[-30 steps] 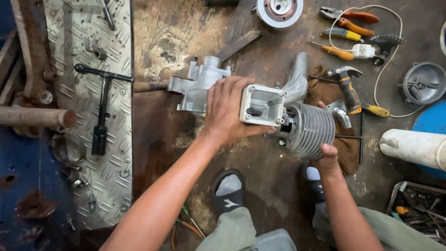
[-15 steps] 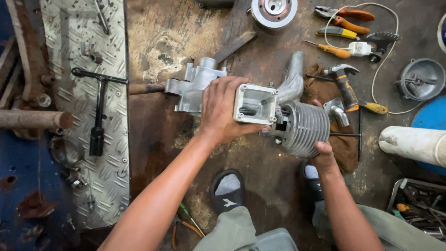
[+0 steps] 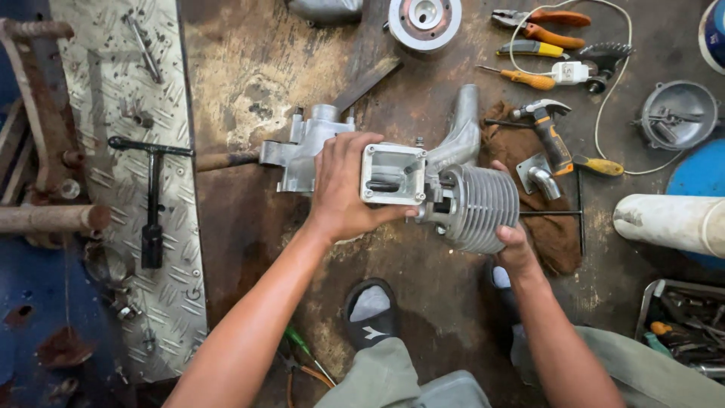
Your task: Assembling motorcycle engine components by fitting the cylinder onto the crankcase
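A silver engine cylinder head (image 3: 393, 174) with an open square top sits against a finned aluminium cylinder (image 3: 481, 208) on the dirty workshop floor. My left hand (image 3: 343, 189) grips the head's left side, fingers wrapped under its front edge. My right hand (image 3: 515, 242) cups the finned cylinder from the right and below. Behind the head lie a grey cast crankcase piece (image 3: 302, 147) and a curved metal pipe (image 3: 458, 136).
A claw hammer (image 3: 545, 128), a brown rag (image 3: 559, 227), pliers (image 3: 540, 23), screwdrivers (image 3: 525, 77), a round metal bowl (image 3: 678, 113) and a white pipe (image 3: 668, 223) lie at right. A T-handle wrench (image 3: 152, 193) rests on the checker plate (image 3: 113, 98) at left. My sandalled feet (image 3: 371, 311) are below.
The view has shifted slightly, so the engine parts sit a little lower in frame. Both hands keep their hold on the head and the cylinder.
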